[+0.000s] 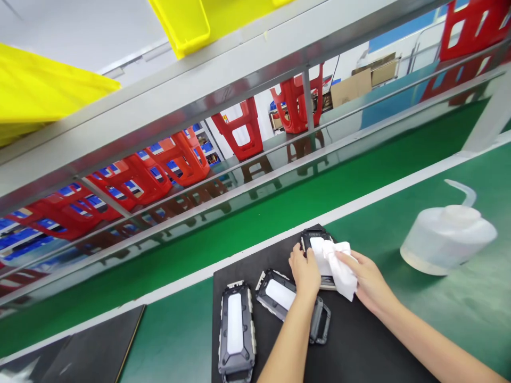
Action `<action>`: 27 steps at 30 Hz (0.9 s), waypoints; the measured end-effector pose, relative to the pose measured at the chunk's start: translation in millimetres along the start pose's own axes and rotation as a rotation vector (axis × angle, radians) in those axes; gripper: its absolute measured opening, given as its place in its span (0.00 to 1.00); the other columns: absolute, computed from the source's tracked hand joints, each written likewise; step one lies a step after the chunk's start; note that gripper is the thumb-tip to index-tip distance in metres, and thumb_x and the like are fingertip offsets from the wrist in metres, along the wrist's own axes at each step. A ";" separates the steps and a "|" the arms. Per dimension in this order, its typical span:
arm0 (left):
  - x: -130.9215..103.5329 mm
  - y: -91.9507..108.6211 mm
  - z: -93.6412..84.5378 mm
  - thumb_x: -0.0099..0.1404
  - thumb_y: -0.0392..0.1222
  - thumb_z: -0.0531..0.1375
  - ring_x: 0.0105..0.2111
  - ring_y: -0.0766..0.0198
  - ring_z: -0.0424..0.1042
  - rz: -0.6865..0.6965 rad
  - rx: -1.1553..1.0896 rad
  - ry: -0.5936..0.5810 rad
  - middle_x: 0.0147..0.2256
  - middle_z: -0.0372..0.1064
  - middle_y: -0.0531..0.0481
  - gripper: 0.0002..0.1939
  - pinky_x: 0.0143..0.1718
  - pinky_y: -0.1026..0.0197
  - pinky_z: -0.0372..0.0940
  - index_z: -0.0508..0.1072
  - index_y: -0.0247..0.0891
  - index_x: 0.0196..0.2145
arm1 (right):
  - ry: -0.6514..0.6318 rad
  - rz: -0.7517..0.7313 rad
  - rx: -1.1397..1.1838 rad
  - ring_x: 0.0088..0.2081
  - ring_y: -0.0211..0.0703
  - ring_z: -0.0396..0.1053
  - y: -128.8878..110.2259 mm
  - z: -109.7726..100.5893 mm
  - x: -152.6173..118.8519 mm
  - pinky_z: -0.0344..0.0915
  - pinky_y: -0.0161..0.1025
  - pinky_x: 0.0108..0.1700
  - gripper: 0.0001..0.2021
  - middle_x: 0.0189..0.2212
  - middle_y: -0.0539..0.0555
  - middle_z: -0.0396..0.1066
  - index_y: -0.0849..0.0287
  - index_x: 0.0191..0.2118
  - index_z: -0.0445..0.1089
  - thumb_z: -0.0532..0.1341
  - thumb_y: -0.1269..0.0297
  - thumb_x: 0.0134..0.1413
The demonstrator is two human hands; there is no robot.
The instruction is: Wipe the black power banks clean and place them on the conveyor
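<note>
My right hand [369, 279] grips a crumpled white cloth [339, 268], which lies against the face of a black device [324, 282] at the top of a black mat [359, 340]. On the left edge of that same device, my left hand [305, 268] holds it with fingers bent. A second black device with a white panel [279, 294] lies slanted on the mat, partly hidden under my left forearm. Farther left, a third one [235, 330] lies lengthwise, its white panel facing up.
A translucent squeeze bottle [447, 239] stands on the green table at right. Behind the mat run a green belt [259, 213] and a metal rail with red plastic stools [239, 130] beyond. Yellow bins [48, 88] hang overhead. Another dark board [96, 340] lies at lower left.
</note>
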State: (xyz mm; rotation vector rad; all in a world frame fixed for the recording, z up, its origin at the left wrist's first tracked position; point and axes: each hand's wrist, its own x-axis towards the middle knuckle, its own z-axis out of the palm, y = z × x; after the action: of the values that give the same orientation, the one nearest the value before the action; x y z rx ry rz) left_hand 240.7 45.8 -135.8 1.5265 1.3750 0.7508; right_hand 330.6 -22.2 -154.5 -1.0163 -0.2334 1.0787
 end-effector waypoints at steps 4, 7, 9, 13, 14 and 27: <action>4.9 -3.4 5.6 0.66 0.46 0.56 0.47 0.56 0.68 -0.020 -0.135 0.044 0.50 0.65 0.44 0.16 0.48 0.47 0.65 0.67 0.36 0.49 | -0.004 0.012 0.071 0.24 0.37 0.71 -2.7 -5.2 0.5 0.67 0.33 0.27 0.11 0.24 0.49 0.75 0.63 0.33 0.73 0.69 0.62 0.45; 9.8 0.8 8.5 0.66 0.46 0.56 0.44 0.58 0.70 -0.052 -0.242 -0.001 0.46 0.68 0.45 0.15 0.45 0.49 0.67 0.69 0.35 0.46 | -0.001 0.026 0.119 0.24 0.40 0.72 -4.7 -8.2 0.6 0.68 0.32 0.26 0.14 0.23 0.51 0.76 0.62 0.30 0.75 0.73 0.62 0.34; 9.5 4.2 8.2 0.65 0.46 0.56 0.42 0.60 0.70 -0.075 -0.297 -0.033 0.44 0.69 0.45 0.15 0.43 0.51 0.67 0.69 0.34 0.45 | 0.003 0.036 0.144 0.24 0.40 0.72 -4.9 -9.1 -1.0 0.68 0.31 0.26 0.15 0.23 0.51 0.76 0.61 0.31 0.76 0.73 0.62 0.32; -1.7 8.9 4.5 0.65 0.45 0.57 0.38 0.62 0.71 -0.091 -0.397 -0.086 0.41 0.69 0.47 0.14 0.40 0.53 0.68 0.68 0.34 0.45 | 0.002 0.047 0.174 0.21 0.39 0.70 -4.4 -6.8 -8.9 0.68 0.30 0.24 0.16 0.22 0.51 0.75 0.61 0.28 0.75 0.75 0.62 0.28; -5.9 9.8 2.9 0.66 0.45 0.56 0.36 0.62 0.71 -0.095 -0.421 -0.086 0.39 0.70 0.48 0.14 0.40 0.53 0.68 0.68 0.34 0.45 | -0.004 0.047 0.175 0.21 0.38 0.70 -4.9 -5.3 -12.1 0.67 0.30 0.23 0.16 0.21 0.50 0.75 0.61 0.28 0.75 0.75 0.62 0.27; -71.5 43.0 -68.0 0.65 0.62 0.45 0.47 0.48 0.72 -0.281 -1.042 -0.425 0.40 0.76 0.40 0.33 0.52 0.50 0.62 0.76 0.33 0.44 | -0.325 0.050 0.050 0.26 0.34 0.69 -45.8 44.8 -79.9 0.65 0.26 0.26 0.14 0.25 0.51 0.75 0.58 0.37 0.77 0.72 0.63 0.41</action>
State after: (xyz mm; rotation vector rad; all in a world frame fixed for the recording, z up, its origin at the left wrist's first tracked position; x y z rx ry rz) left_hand 184.3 -6.2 -60.4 0.5903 0.6487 0.7281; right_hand 292.1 -66.0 -70.3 -0.8028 -0.4430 1.2881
